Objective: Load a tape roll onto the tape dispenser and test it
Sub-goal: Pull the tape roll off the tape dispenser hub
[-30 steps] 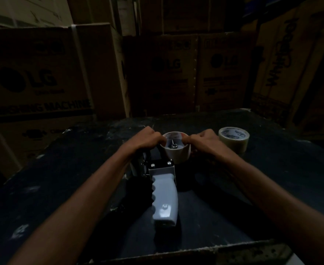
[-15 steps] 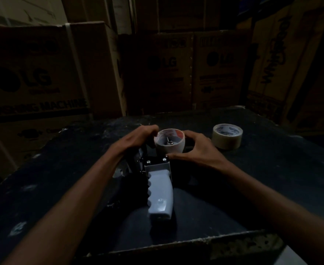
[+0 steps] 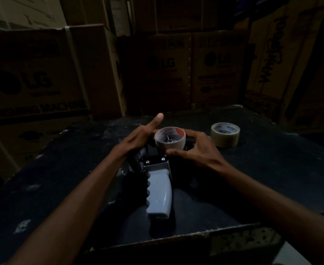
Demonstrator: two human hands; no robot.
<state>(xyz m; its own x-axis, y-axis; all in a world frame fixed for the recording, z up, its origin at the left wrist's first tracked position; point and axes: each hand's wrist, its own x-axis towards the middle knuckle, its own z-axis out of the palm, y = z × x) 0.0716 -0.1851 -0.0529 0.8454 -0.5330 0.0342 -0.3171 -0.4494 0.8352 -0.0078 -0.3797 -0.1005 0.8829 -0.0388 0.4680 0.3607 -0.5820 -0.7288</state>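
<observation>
On the table (image 3: 61,169) I see the tape dispenser (image 3: 158,190) at centre, its handle toward the near edge, a tape roll (image 3: 170,140) on its far end, a spare roll (image 3: 225,136) toward the far right corner, cartons (image 3: 33,83) stacked behind.

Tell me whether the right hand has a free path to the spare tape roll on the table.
Probably yes. The right hand cups the roll on the dispenser; the spare tape roll sits apart just beyond it, nothing between.

2 bare forearms with no sleeves, left hand (image 3: 138,138), right hand (image 3: 199,150)
</observation>
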